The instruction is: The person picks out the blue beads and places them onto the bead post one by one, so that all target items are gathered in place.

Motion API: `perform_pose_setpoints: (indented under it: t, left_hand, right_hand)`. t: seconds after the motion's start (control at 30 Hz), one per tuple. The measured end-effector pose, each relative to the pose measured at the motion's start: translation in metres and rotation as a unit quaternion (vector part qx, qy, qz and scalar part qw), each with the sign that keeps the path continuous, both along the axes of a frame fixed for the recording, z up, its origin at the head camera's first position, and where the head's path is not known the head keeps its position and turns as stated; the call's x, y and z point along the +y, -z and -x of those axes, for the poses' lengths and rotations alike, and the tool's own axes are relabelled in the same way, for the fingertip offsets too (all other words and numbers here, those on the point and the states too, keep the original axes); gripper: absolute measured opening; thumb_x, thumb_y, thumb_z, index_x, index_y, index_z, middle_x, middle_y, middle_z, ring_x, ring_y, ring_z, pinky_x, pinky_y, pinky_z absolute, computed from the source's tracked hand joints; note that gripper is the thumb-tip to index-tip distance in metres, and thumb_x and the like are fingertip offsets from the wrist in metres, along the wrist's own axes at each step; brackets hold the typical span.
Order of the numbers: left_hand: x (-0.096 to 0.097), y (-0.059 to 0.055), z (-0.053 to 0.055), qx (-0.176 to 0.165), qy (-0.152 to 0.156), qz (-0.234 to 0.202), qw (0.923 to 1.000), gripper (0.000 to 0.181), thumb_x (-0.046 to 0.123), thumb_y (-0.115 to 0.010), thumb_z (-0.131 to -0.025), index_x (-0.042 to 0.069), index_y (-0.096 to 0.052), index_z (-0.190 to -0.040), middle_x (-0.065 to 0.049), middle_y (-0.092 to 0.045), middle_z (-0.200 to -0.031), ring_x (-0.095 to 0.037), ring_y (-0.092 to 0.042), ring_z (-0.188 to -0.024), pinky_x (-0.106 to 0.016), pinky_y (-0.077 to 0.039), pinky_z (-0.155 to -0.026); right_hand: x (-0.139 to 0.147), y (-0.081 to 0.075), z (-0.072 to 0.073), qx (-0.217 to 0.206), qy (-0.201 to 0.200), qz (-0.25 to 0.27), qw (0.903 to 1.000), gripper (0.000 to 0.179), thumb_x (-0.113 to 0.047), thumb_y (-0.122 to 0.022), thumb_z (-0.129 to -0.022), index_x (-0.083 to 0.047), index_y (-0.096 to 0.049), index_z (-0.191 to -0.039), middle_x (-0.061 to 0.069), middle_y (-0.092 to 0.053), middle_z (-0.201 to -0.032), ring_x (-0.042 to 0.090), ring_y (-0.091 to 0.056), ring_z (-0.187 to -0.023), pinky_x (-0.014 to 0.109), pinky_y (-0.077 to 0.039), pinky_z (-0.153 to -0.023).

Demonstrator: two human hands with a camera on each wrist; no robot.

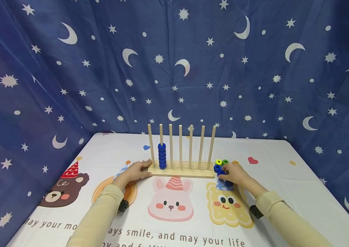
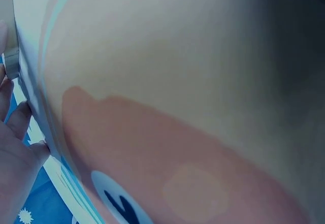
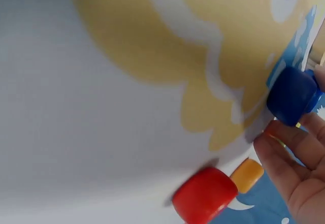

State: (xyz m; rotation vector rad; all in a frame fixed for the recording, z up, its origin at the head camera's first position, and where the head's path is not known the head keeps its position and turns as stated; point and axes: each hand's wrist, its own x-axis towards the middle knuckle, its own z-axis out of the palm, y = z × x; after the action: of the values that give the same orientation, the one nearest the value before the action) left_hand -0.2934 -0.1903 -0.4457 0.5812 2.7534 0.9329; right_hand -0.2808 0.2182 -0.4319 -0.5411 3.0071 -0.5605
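A wooden bead rack (image 1: 182,168) with several upright pegs stands on the table, blue beads (image 1: 162,156) stacked on its second peg from the left. My left hand (image 1: 135,171) holds the rack's left end, thumb at the front and fingers behind. Beyond the right end, my right hand (image 1: 237,174) pinches a blue bead (image 1: 221,173) among loose beads. In the right wrist view, another blue bead (image 3: 292,96) lies by the fingertips, with a red bead (image 3: 205,195) and an orange bead (image 3: 247,175) nearby. The left wrist view shows mostly tablecloth, with some fingers (image 2: 20,120) at its edge.
Yellow (image 1: 218,162) and green (image 1: 225,162) beads lie behind the right hand. A white tablecloth (image 1: 199,212) printed with cartoon animals and lettering covers the table. Behind it hangs a dark blue curtain (image 1: 149,113) with moons and stars.
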Motion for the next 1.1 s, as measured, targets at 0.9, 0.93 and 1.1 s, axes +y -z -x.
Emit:
perform_pose_setpoints:
  t: [0.9, 0.93, 1.1]
  left_hand:
    - [0.0, 0.0, 0.0, 0.001, 0.0, 0.003, 1.0, 0.061, 0.019, -0.066, -0.088, -0.004, -0.042, -0.138, -0.021, -0.035, -0.146, -0.047, -0.028, -0.136, -0.057, -0.019, -0.115]
    - [0.0, 0.0, 0.0, 0.002, -0.001, 0.003, 1.0, 0.061, 0.019, -0.066, -0.087, -0.004, -0.042, -0.138, -0.021, -0.036, -0.146, -0.047, -0.028, -0.136, -0.058, -0.018, -0.115]
    - [-0.001, 0.003, 0.002, -0.001, -0.007, 0.003, 1.0, 0.061, 0.019, -0.066, -0.088, -0.003, -0.041, -0.139, -0.021, -0.036, -0.146, -0.046, -0.028, -0.136, -0.061, -0.015, -0.114]
  right_hand:
    - [0.005, -0.009, -0.003, 0.022, -0.036, -0.002, 0.9991, 0.023, -0.02, -0.072, -0.082, 0.002, -0.065, -0.089, 0.002, -0.053, -0.068, 0.016, -0.046, -0.067, 0.028, -0.041, -0.059]
    - [0.005, -0.009, -0.004, 0.023, -0.035, -0.003, 0.9991, 0.024, -0.02, -0.072, -0.082, 0.003, -0.066, -0.091, 0.003, -0.055, -0.07, 0.017, -0.047, -0.069, 0.029, -0.043, -0.061]
    - [0.002, -0.011, -0.008, 0.019, -0.027, -0.001, 0.9994, 0.03, -0.018, -0.072, -0.082, 0.006, -0.066, -0.1, 0.01, -0.067, -0.086, 0.024, -0.057, -0.083, 0.041, -0.054, -0.074]
